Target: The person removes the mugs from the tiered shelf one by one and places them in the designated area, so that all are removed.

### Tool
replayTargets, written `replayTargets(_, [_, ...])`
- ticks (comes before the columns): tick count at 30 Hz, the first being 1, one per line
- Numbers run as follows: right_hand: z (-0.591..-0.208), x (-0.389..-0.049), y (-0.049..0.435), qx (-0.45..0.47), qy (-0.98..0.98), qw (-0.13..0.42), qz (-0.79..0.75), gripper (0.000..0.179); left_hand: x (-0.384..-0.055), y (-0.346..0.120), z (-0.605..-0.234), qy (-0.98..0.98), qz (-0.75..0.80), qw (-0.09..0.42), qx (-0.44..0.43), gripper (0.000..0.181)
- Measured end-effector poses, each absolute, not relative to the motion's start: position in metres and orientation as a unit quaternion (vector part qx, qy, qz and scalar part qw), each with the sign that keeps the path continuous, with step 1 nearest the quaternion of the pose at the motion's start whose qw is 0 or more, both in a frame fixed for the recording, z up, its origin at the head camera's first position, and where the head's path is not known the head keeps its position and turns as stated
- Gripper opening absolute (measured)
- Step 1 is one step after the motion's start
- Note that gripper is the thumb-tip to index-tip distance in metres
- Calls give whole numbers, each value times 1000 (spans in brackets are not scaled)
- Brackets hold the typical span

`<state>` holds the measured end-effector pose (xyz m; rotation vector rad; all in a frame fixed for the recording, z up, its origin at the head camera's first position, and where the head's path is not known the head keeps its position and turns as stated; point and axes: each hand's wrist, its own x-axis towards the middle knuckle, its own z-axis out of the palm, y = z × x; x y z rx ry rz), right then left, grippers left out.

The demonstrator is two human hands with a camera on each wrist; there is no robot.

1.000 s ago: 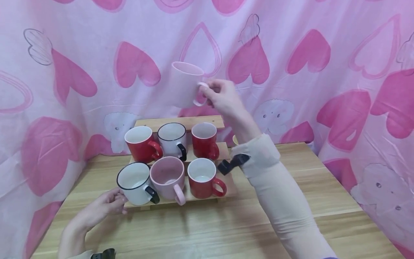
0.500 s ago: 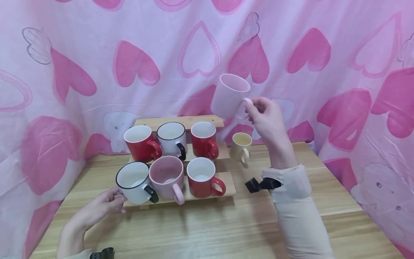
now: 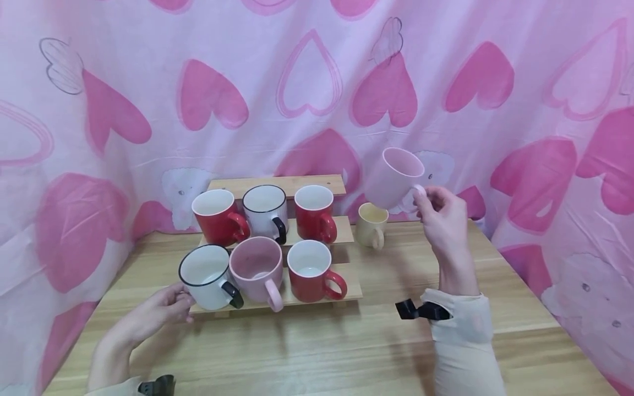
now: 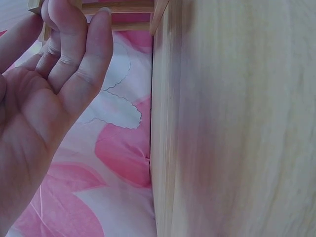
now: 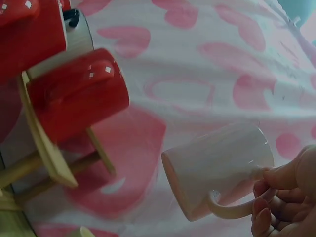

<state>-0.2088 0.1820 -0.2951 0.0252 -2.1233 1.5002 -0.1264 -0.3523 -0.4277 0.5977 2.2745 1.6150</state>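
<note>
"Pink, the lifted mug (image 3: 393, 179). How does the right grip (image 3: 446, 217) have it?"

"By the handle (image 5: 232, 211), thumb and fingers pinched on it. The mug hangs in the air, tilted, its mouth leaning to the right."

"What's nearest below?"

"A yellow cup (image 3: 370, 230), upright on the tabletop (image 3: 322, 352). From the head view the lifted mug's lower part comes right beside the cup's rim; I can't tell how much gap lies between them in depth."

"And the left grip (image 3: 160, 313)?"

"Fingers bent, pinching the left front end of the wooden rack (image 3: 353, 281), just beside the white mug (image 3: 204, 289) with the black rim. Whether it touches that mug too, I can't tell."

"Edges and room?"

"Only a narrow gap shows between the middle board (image 3: 343, 230) and the yellow cup. In the front row, the red mug (image 3: 304, 283) has its handle pointing right, short of the rack's end. Wider room lies in front of the rack and to the right of the cup. Behind, the curtain (image 3: 262, 137) hangs close along the tabletop's back edge."
</note>
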Motion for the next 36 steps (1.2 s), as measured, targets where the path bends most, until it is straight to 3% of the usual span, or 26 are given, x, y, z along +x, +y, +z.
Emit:
replayTargets(8, [-329, -215, 208, -46, -761, 275, 586, 22, -126, -350, -427, 794, 553, 146, 206, 24])
replayTargets(18, [-360, -227, 227, -120, -824, 288, 473, 29, -125, -352, -427, 795, 555, 144, 198, 21])
replayTargets(29, [-393, -243, 235, -159, -831, 255, 468, 30, -125, -354, -425, 803, 543, 143, 200, 23])
replayTargets(36, [-412, -249, 237, -159, -837, 270, 449, 25, -128, -353, -428, 798, 548, 148, 203, 21])
